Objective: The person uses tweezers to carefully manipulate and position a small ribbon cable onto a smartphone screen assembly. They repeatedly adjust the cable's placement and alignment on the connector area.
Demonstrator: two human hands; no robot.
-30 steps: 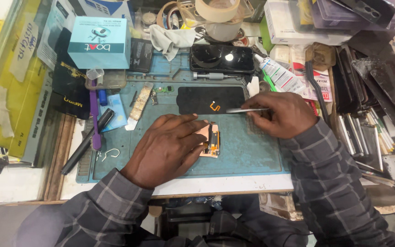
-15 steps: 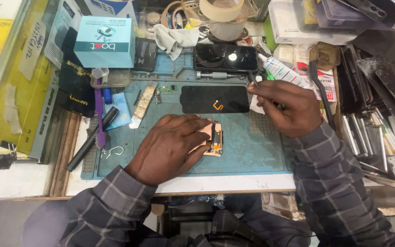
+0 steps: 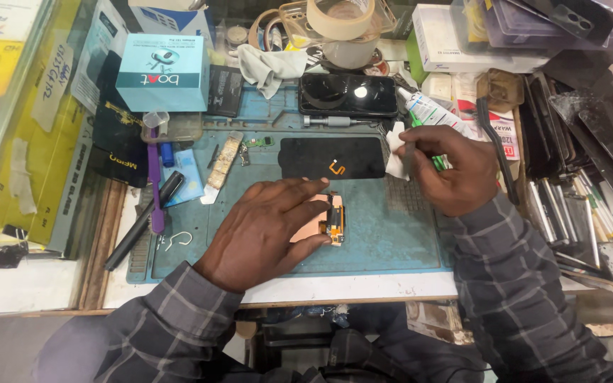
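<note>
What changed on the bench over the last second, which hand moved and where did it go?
The right hand moved away from the copper-backed phone part, up and to the right, toward the white tube at the mat's edge; whether it holds a tool now is unclear. The left hand stayed flat on that part, and the black screen panel behind it kept its place.

**Bench layout**

On the work mat [image 3: 391, 245], the phone frame [image 3: 324, 220] lies near, under the left hand [image 3: 267, 230]. A screen panel [image 3: 331, 157] lies just beyond it; a phone [image 3: 348, 94] farther. The right hand [image 3: 455, 167] sits right; a box [image 3: 163, 73] far left.
</note>
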